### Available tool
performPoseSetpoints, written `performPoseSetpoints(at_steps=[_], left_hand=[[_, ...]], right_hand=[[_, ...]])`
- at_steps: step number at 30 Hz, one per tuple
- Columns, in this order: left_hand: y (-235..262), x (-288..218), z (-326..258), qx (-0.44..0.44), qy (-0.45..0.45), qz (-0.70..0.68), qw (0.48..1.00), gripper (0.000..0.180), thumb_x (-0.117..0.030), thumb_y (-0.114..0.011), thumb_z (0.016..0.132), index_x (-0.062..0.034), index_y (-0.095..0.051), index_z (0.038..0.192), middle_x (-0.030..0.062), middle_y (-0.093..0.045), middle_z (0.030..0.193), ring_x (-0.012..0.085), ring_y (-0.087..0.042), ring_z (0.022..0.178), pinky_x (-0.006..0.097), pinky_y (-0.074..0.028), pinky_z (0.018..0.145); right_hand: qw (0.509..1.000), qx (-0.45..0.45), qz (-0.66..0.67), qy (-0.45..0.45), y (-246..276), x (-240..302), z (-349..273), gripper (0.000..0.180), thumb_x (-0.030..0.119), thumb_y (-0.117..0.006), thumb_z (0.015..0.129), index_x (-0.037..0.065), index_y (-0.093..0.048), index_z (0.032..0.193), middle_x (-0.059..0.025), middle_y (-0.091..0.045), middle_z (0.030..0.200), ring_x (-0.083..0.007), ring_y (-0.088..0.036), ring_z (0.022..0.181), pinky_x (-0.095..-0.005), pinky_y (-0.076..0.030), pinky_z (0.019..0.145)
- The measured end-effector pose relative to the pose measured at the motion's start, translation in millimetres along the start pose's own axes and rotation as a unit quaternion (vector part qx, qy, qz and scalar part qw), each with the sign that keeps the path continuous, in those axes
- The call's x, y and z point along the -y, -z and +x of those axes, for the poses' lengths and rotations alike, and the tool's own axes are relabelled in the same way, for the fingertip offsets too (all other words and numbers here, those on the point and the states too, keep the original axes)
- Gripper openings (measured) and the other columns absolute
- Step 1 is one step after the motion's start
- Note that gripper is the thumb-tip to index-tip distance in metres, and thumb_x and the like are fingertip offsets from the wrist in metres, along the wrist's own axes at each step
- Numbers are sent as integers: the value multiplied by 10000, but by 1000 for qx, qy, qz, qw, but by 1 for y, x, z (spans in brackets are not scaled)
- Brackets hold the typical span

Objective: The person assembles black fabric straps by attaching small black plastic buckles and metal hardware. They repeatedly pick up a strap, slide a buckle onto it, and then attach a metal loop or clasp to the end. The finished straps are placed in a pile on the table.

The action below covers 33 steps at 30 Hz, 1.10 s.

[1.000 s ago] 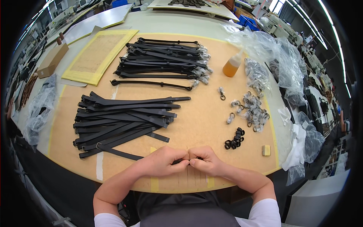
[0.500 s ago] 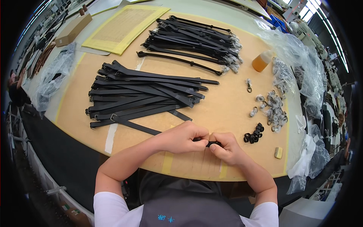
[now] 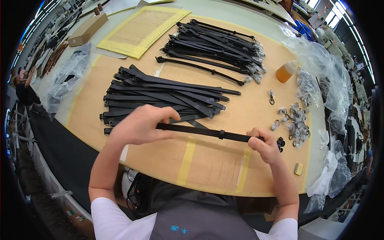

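Observation:
A black strap [image 3: 192, 129] stretches between my two hands above the near part of the work board. Its right end is pinched between the thumb and fingers of my right hand [image 3: 267, 147]. At the other end, my left hand [image 3: 140, 125] is open, thumb and fingers apart around the strap; the hand hides how the strap continues there. A narrow black loop [image 3: 221, 134] sits around the strap, nearer my right hand. Just beyond my left hand lies a pile of black straps with buckles [image 3: 160, 92]. Small black loops [image 3: 281, 143] are partly hidden behind my right hand.
Farther back lies a second pile of straps [image 3: 216, 44] with plastic-wrapped ends. To the right are a bottle of amber liquid [image 3: 285, 74], several wrapped metal fittings [image 3: 297, 124] and a small yellowish block [image 3: 298, 169]. A yellow-edged panel [image 3: 140, 32] rests at the back left.
My hands, close together on the strap before, have moved apart. The left went left and its fingers opened; the right went right, still holding the strap. The loop on the strap now shows.

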State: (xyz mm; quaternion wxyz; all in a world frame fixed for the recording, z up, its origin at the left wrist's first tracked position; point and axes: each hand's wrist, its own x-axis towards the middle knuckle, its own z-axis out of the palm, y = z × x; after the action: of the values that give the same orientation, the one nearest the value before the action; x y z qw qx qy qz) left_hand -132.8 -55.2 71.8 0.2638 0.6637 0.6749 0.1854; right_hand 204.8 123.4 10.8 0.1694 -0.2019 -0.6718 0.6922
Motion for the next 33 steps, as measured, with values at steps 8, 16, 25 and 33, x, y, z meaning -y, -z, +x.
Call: performPoseSetpoints(at_steps=[8, 16, 25, 33], left_hand=[[75, 83, 90, -129, -22, 60, 990, 277, -99, -768, 821, -31, -670, 1071, 135, -666, 927, 273, -632, 916, 347, -510, 829], [20, 182, 160, -191, 127, 162, 960, 948, -414, -732, 898, 40, -186, 1527, 313, -160, 1591, 409, -230, 1486, 432, -265, 1207], [-17, 157, 212, -287, 88, 160, 940, 907, -318, -687, 906, -5, -139, 1557, 262, -20, 1642, 462, 28, 1524, 636, -110, 1188], [-15, 148, 242, -201, 113, 305, 924, 756, -372, -515, 984, -173, -141, 1609, 50, 1, 1700, 331, 48, 1558, 686, -62, 1177]], right_hand=[[948, -91, -300, 51, 53, 22, 127, 271, 304, -669, 977, 38, -616, 983, 42, -507, 722, -44, -476, 675, -233, -400, 618], [755, -160, -613, 169, 78, -15, 171, 227, 253, -733, 862, 63, -675, 974, -72, -620, 932, -271, -570, 1001, -382, -471, 880], [747, -214, -625, 78, 97, -13, 172, 290, 220, -724, 805, 60, -653, 1037, -106, -613, 1134, -300, -526, 1128, -429, -433, 964], [743, -219, -631, 33, 114, -47, 180, 648, 391, -670, 916, 214, -399, 1477, -152, -237, 1623, -423, -199, 1486, -514, -284, 1164]])
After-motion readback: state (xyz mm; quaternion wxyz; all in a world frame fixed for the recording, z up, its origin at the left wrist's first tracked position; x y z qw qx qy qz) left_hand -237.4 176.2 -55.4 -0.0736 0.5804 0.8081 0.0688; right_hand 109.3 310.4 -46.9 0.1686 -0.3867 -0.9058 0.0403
